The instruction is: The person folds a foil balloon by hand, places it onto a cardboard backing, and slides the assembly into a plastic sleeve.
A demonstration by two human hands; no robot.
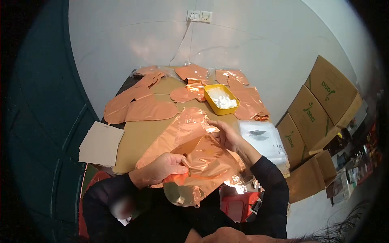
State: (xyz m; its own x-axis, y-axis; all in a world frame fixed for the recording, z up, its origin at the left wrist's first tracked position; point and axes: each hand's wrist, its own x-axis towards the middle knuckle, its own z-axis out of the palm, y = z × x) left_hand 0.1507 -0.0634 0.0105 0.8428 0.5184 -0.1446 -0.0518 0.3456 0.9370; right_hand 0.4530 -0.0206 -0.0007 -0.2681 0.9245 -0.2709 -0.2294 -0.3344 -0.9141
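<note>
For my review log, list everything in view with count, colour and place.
Held foil shape: 1, copper, between the hands
Other foil shapes: several, copper, across the table
Table: 1, brown top, centre
Tray: 1, yellow, table's right half, white contents
Printed plastic bags: stack, whitish, table's right edge
Card sheets: stack, beige, left edge
Jana cartons: 3, brown, right
Open carton: 1, brown, below them
Wall plates: 2, white, back wall
Cord: 1, white, left plate
Panelled door: dark green, left
Red objects: at least 2, low down, unclear
Clutter: uncountable, mixed, far right
Left hand, right hand: on foil
</note>
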